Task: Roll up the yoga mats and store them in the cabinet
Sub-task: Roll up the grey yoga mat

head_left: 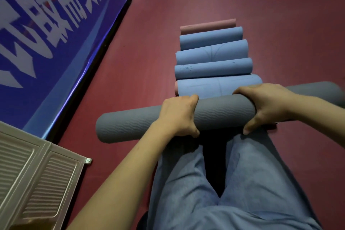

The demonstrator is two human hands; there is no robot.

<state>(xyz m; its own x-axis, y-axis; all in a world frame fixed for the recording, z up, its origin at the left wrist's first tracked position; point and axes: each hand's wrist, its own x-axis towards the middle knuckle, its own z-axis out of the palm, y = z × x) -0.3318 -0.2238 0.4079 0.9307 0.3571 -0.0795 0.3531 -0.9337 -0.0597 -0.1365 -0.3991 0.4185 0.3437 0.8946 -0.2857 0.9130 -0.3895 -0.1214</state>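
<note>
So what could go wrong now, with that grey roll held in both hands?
1. The grey mat is gripped near its middle by the left hand and right hand; its free ends might loosen or unroll.
2. It sticks out far sideways, so an end could catch the louvred cabinet door at lower left.
3. The rolled blue mats lie side by side just ahead on the floor; a bump could send them rolling.
</note>
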